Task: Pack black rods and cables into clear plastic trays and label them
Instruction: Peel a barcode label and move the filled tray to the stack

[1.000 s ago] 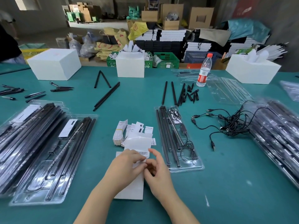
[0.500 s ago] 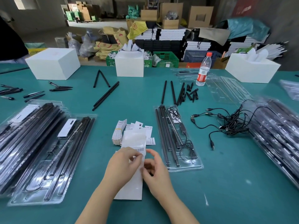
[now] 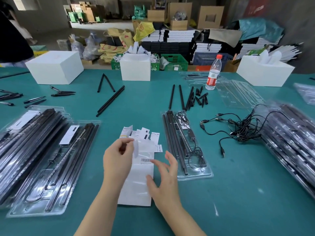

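At the far left, stacked clear trays [image 3: 25, 150] filled with black rods run off the left edge of the teal table [image 3: 238, 193]. Just right of them lies 1 more filled tray [image 3: 56, 176], a white label [image 3: 69, 135] on its upper end, its near edge close to the table's front. Behind these, loose black pens [image 3: 34, 99] are scattered near a white box [image 3: 54, 67], and a pair of long rods [image 3: 110, 101] lies diagonally across bare teal.

In the middle, a white label sheet [image 3: 136, 184] lies flat with a barcode label [image 3: 145, 160] on it, and a small pile of paper tags [image 3: 139, 133] sits just beyond its far end. The left hand [image 3: 117, 160] is raised over the sheet, thumb and fingertips pinching a peeled, blurred sticker [image 3: 136, 148]. The right hand [image 3: 163, 178] hovers at the sheet's right edge, fingers spread and loosely bent, holding nothing.

Just right of the hands, a packed tray [image 3: 185, 147] holds black rods and a coiled cable, its left rim near the sheet's right edge. Beyond it lie 2 loose rods [image 3: 177, 97] and short black spikes [image 3: 201, 99], then a water bottle [image 3: 213, 72] standing upright beside empty clear trays [image 3: 238, 94].

Further right, tangled black cables [image 3: 238, 128] spread over the table, touching a stack of filled trays [image 3: 289, 142] that runs off the right edge. Bare teal table stretches in front of the cables, from the packed tray out toward that stack.
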Motion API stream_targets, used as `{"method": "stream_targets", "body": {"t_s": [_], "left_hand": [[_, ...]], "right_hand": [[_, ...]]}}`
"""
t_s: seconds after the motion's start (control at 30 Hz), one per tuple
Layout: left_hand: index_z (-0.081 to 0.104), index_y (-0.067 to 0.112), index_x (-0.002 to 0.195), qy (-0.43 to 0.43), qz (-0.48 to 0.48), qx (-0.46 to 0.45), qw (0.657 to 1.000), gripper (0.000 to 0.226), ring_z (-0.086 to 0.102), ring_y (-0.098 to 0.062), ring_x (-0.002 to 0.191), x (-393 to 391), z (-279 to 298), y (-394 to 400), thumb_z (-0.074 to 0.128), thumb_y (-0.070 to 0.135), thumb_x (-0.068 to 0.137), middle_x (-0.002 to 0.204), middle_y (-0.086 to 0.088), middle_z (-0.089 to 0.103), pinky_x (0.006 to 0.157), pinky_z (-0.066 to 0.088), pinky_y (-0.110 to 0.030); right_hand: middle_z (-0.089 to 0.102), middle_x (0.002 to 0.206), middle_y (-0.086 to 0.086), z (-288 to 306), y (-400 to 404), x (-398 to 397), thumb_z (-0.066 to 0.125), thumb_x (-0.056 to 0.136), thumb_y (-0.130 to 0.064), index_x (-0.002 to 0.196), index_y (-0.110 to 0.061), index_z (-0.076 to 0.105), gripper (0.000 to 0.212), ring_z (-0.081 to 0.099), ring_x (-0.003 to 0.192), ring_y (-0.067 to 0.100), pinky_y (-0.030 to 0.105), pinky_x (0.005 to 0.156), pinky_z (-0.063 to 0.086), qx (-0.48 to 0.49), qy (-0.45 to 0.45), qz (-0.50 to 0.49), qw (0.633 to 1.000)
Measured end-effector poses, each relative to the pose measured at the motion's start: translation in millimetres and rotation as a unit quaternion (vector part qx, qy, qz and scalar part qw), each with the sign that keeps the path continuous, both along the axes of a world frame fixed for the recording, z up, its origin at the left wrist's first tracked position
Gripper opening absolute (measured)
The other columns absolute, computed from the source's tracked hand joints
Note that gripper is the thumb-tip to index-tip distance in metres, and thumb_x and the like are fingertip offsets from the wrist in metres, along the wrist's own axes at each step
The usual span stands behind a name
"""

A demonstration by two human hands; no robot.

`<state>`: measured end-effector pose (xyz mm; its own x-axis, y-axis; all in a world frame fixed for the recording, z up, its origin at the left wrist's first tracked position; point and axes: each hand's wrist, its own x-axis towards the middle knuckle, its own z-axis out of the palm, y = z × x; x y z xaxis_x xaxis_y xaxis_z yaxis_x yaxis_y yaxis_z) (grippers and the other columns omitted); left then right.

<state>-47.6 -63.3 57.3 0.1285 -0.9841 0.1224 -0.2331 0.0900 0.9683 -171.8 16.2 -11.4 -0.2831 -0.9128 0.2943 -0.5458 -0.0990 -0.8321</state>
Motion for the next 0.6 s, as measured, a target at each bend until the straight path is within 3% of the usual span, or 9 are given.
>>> {"method": "stream_targets", "body": {"t_s": [0.13,0.27,0.37,0.47,0.6], "left_hand": [[0.069,0.038,0.092,-0.037,-0.067,0.009,0.997,0.025,0.048,-0.005,0.053,-23,2,12,0.057,0.015,0.091,0.059,0.013,0.055,0.055,0.041,-0.015],[0.074,0.036,0.090,0.048,-0.134,0.082,0.986,0.036,0.049,-0.012,0.060,-47,6,22,0.052,0.007,0.090,0.063,0.004,0.055,0.058,0.045,-0.024],[0.077,0.031,0.092,0.108,-0.175,0.118,0.971,0.037,0.052,-0.013,0.065,-62,10,26,0.052,0.003,0.090,0.069,-0.003,0.058,0.063,0.047,-0.025],[0.078,0.025,0.095,0.113,-0.214,0.126,0.962,0.029,0.062,-0.014,0.067,-77,9,27,0.057,0.004,0.092,0.077,-0.011,0.069,0.064,0.053,-0.024],[0.076,0.019,0.099,0.101,-0.255,0.135,0.952,0.014,0.073,-0.020,0.085,-94,4,22,0.066,0.011,0.094,0.090,-0.006,0.077,0.079,0.058,-0.032]], "right_hand": [[0.046,0.131,-0.021,19,3,-11,0.071,0.085,-0.027,0.127,-0.046,0.047,0.051,0.054,0.117,0.002,0.014,0.096,0.042,-0.047,-0.037,0.014,0.998],[0.059,0.112,-0.021,34,4,-33,0.068,0.084,-0.041,0.118,-0.028,0.060,0.037,0.058,0.104,0.002,0.015,0.089,0.045,-0.078,0.020,0.013,0.997],[0.063,0.107,-0.021,34,5,-51,0.074,0.085,-0.034,0.115,-0.024,0.064,0.033,0.059,0.098,0.001,0.017,0.086,0.047,-0.081,0.046,-0.016,0.996],[0.067,0.099,-0.021,31,7,-64,0.070,0.087,-0.026,0.111,-0.027,0.064,0.024,0.063,0.088,0.005,0.027,0.080,0.051,-0.057,0.056,-0.027,0.996],[0.072,0.094,-0.023,32,7,-84,0.067,0.092,-0.022,0.106,-0.034,0.065,0.019,0.069,0.087,0.001,0.016,0.077,0.052,-0.025,-0.058,0.002,0.998]]}}
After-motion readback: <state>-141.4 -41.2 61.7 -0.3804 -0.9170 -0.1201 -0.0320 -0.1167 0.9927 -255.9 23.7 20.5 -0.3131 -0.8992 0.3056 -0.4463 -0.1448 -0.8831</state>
